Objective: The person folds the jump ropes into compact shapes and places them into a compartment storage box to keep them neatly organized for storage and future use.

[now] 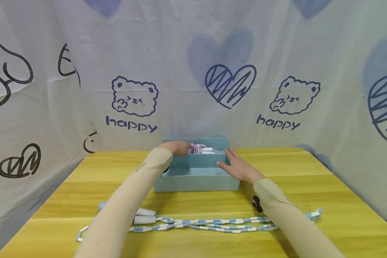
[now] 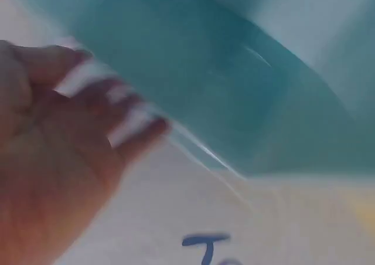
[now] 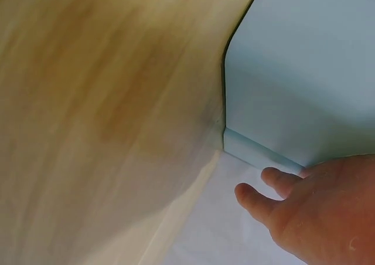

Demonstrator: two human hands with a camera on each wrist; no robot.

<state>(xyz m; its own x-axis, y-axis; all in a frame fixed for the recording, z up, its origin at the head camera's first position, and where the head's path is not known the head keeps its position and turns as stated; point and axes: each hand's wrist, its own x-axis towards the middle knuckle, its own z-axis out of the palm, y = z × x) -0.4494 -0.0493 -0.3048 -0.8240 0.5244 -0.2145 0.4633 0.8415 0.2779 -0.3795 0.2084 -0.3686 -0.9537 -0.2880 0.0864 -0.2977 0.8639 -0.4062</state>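
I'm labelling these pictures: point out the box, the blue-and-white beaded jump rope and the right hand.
Box (image 1: 196,184): head view, front wall.
Blue-and-white beaded jump rope (image 1: 180,223): head view, beaded strands.
Right hand (image 1: 240,168): head view, back of the hand.

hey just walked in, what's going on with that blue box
A person is working at a light blue box toward the back of a wooden table. The left-hand grip is at the box's left side, by the back section, where a purple-and-white bundle lies. The right-hand grip is at the right rim, fingers spread. Nearer the person, a blue-and-white beaded rope with pale handles lies stretched across the table, partly hidden by the sleeves.
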